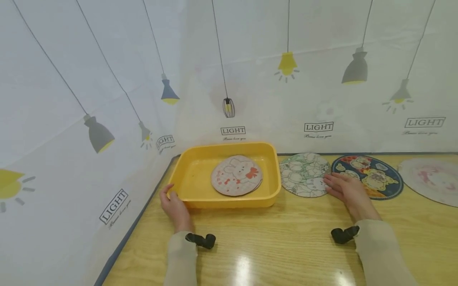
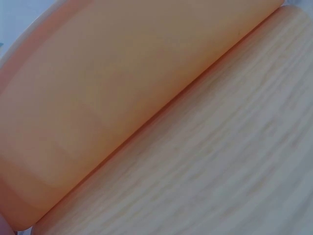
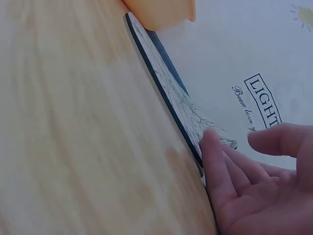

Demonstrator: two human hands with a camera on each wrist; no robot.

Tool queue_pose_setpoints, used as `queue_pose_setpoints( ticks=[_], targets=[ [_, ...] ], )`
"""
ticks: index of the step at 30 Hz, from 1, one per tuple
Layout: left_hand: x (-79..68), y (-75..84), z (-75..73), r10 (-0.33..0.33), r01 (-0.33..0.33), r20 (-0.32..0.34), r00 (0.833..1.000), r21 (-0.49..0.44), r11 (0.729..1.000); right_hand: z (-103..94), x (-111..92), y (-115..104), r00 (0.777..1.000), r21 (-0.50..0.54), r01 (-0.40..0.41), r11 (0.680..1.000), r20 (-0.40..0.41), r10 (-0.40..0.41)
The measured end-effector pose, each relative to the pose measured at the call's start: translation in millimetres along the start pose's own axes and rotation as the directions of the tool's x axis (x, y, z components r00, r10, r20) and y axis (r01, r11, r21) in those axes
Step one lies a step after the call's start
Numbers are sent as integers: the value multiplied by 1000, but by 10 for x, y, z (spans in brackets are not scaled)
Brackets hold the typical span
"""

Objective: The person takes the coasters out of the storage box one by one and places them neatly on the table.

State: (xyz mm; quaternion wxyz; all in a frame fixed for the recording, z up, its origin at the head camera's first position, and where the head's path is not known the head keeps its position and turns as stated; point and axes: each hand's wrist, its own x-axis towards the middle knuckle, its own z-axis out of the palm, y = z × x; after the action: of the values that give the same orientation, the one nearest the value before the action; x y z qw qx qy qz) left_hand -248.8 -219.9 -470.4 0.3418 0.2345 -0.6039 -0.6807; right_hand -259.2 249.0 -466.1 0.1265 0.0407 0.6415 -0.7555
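Observation:
A yellow plastic tray (image 1: 229,203) stands on the table against the wall. Round mats lie stacked in its right half, the top one (image 1: 236,174) pale pink with a bunny. My left hand (image 1: 175,208) holds the tray's front left corner, its fingers at the rim. The left wrist view is filled by the tray's outer wall (image 2: 122,88) and the table. Right of the tray lies a round mat with green-and-white bunnies (image 1: 304,174). At its right edge are the straight fingertips of my right hand (image 1: 350,194), the thumb held apart from them in the right wrist view.
A dark blue round mat with yellow characters (image 1: 375,180) lies partly behind my right hand. Farther right is a pale pink round mat (image 1: 434,178). White cloth printed with lamps (image 1: 257,91) hangs along the back and left of the wooden table (image 1: 272,242).

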Motion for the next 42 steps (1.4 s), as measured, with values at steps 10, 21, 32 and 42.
queue_pose_setpoints(
  ticks=[10, 21, 32, 42],
  targets=[
    [20, -14, 46, 15, -15, -6, 1000, 18, 1000, -49, -37, 24, 999, 47, 18, 999, 31, -20],
    [3, -18, 28, -9, 9, 12, 1000, 12, 1000, -49, -68, 57, 997, 31, 61, 998, 50, -63],
    [-41, 61, 20, -62, 68, 48, 997, -122, 990, -38, -77, 87, 991, -29, 129, 991, 38, -128],
    [18, -15, 8, -60, 62, 18, 998, -140, 988, -6, -37, 40, 990, -91, 139, 986, 22, -138]
  ],
)
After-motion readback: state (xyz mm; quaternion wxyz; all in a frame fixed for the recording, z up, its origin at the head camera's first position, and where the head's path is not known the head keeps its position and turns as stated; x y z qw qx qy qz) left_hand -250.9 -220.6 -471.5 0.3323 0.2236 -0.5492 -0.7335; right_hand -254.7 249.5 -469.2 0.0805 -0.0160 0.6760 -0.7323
